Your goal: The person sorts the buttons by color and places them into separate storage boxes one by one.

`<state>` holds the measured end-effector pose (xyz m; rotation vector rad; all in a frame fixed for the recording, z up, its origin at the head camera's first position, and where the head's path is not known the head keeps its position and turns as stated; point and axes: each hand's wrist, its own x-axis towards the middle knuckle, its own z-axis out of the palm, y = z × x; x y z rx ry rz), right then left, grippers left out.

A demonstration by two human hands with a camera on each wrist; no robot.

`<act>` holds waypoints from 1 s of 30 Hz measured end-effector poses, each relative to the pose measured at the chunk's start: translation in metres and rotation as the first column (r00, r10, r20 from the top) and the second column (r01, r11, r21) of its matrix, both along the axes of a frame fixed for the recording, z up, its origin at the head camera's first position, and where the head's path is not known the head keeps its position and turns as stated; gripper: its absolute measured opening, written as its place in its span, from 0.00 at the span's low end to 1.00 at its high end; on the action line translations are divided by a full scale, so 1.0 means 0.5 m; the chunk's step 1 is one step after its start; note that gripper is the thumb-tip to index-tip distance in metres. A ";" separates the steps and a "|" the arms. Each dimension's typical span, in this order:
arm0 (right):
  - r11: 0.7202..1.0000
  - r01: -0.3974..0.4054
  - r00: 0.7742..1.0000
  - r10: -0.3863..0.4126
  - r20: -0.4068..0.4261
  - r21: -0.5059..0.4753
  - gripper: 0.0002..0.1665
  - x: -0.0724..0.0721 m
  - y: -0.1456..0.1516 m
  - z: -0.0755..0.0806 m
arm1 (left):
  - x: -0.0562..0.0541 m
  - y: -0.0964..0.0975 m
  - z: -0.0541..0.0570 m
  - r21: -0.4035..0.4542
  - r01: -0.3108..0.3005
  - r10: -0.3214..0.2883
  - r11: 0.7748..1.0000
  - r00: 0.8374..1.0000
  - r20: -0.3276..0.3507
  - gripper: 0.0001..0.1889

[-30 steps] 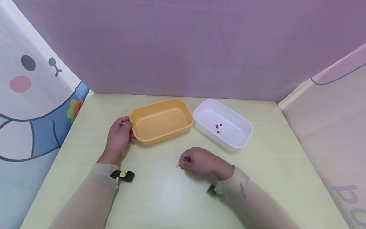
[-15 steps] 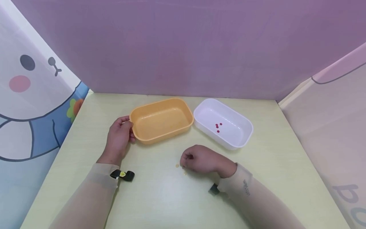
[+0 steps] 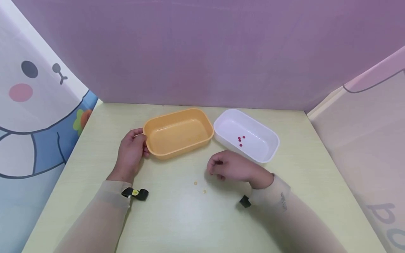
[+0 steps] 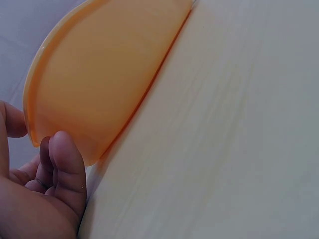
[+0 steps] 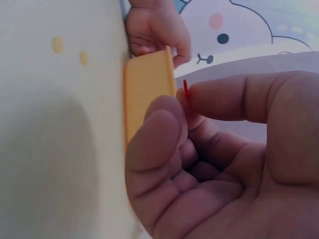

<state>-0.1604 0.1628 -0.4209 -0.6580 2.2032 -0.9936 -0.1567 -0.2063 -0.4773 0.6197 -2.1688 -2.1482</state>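
My left hand [image 3: 131, 151] grips the left end of an orange-yellow plastic tray [image 3: 171, 136]; in the left wrist view its thumb lies against the tray wall [image 4: 104, 64]. Between thumb and index finger, my right hand [image 3: 237, 169] pinches a small thin red disc [image 5: 186, 89], seen edge-on in the right wrist view. That hand is above the table, in front of the white plastic tray [image 3: 257, 140], where several red discs [image 3: 240, 145] lie. Two small yellow discs, a farther one [image 3: 195, 183] and a nearer one [image 3: 204, 192], lie on the table left of the right hand.
The two trays stand side by side toward the back of the pale table [image 3: 171, 218], their near ends meeting. A purple panel [image 3: 202, 52] rises behind the table. Printed cloth walls, one with a cartoon animal [image 3: 47, 112], flank it.
My right hand has lifted from beside the yellow discs and moved right and away from me, toward the white tray. Both yellow discs now show fully. The left hand keeps its hold.
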 end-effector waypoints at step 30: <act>0.958 0.240 0.966 -0.219 0.137 -0.158 0.08 -0.135 0.112 0.108 | -0.002 -0.003 0.006 -0.007 0.010 -0.010 1.000 1.000 0.013 0.25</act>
